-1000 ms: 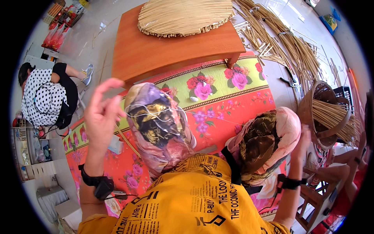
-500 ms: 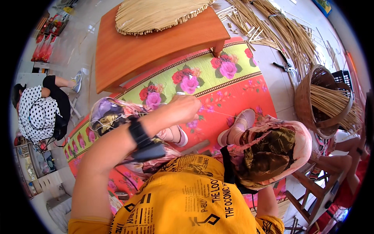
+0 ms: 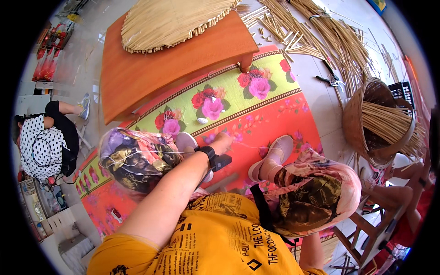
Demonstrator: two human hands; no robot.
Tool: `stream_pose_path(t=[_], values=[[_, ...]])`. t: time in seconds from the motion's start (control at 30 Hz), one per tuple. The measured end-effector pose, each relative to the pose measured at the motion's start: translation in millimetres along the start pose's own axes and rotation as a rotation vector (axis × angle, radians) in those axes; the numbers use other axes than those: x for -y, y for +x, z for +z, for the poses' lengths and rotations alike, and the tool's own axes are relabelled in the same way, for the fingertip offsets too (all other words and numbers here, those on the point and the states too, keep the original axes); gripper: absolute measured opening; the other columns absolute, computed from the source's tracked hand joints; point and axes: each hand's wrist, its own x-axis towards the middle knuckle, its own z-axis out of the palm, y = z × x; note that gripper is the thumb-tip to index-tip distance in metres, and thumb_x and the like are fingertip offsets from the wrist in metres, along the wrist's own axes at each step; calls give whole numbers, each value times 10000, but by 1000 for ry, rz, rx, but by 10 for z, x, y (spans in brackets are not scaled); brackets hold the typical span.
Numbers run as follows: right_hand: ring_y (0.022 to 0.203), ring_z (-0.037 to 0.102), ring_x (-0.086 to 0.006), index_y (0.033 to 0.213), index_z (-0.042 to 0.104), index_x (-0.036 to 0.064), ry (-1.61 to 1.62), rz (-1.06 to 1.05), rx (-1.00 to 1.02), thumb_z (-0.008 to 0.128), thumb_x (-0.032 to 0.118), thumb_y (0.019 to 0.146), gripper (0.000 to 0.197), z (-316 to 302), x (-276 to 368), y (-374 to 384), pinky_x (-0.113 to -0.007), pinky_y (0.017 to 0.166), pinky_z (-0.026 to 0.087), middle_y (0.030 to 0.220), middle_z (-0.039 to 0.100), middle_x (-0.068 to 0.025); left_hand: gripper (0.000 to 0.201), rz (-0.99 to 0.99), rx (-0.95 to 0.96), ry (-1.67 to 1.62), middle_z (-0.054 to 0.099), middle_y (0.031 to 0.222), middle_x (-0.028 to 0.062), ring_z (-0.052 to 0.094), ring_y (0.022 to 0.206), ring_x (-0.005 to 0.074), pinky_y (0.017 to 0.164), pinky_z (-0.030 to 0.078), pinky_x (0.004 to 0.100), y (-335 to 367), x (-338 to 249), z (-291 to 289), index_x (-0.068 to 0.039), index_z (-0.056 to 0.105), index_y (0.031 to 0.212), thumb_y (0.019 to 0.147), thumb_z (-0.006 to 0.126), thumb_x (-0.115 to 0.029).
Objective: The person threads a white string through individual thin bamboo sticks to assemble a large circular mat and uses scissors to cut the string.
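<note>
My left hand (image 3: 223, 141) is low between my feet, over the red part of the floral mat (image 3: 243, 160). Its fingers are closed, apparently on a thin white thread (image 3: 245, 145) that runs toward my right shoe (image 3: 280, 147). More white thread (image 3: 133, 151) lies across my left knee. A small white lump (image 3: 202, 121), perhaps a wad of thread, rests on the mat just beyond that hand. A dark band with a black box (image 3: 220, 161) is on my left wrist. Of my right arm only a part (image 3: 311, 250) shows beside my right thigh; its hand is hidden.
Ahead stands a low orange-brown table (image 3: 169, 71) bearing a panel of straw stalks (image 3: 178, 25). Loose stalks (image 3: 339, 34) and pruning shears (image 3: 333, 79) lie to the right. A woven basket (image 3: 366, 121) holds more stalks. Other people sit at left (image 3: 43, 142) and right.
My left forearm has swung forward and inward, and the hand is lower between my feet. The white lump beside it shows more fully. The whole view has shifted slightly.
</note>
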Motion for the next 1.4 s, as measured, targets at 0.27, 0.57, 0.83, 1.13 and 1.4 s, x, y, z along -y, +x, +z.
stream_pose_path(t=[0.27, 0.57, 0.83, 1.13, 1.4], values=[[712, 556, -96, 1085, 635, 44, -29, -247, -137, 575, 136, 907, 209, -739, 543, 294, -264, 617, 477, 879, 613, -17, 179, 257, 392, -593, 490, 633, -36, 389, 457, 44, 383, 242, 203, -357, -480, -230, -88, 596, 869, 899, 650, -256], [696, 557, -73, 1055, 654, 21, 25, -859, 17, 586, 152, 910, 207, -584, 3936, -1281, -201, 634, 463, 816, 605, 11, 176, 562, 854, -706, 367, 575, -88, 319, 456, 1, 382, 228, 151, -1449, -1639, -733, -62, 595, 911, 952, 592, -233], [654, 601, -88, 1005, 669, -1, -156, -825, 427, 604, 195, 928, 220, 497, 4694, -2577, -229, 620, 511, 763, 641, -11, 310, 1043, 622, -256, 397, 576, -70, 335, 475, 17, 437, 276, 176, -2871, -2058, -825, -49, 593, 875, 986, 511, -326], [617, 598, -95, 899, 637, 21, 199, -939, 614, 617, 129, 913, 110, 1072, 4771, -2627, -222, 576, 497, 761, 649, -47, 323, 1034, 657, -195, 420, 575, -58, 370, 484, 20, 429, 315, 203, -3082, -2095, -1159, -70, 587, 863, 1004, 480, -340], [558, 585, -146, 967, 522, 102, 511, -670, 801, 538, 258, 976, 157, 1325, 4839, -2544, -257, 425, 458, 763, 622, -51, 300, 960, 650, 87, 530, 624, -37, 487, 524, 25, 464, 394, 188, -2886, -1983, -1762, -52, 612, 852, 986, 511, -301]])
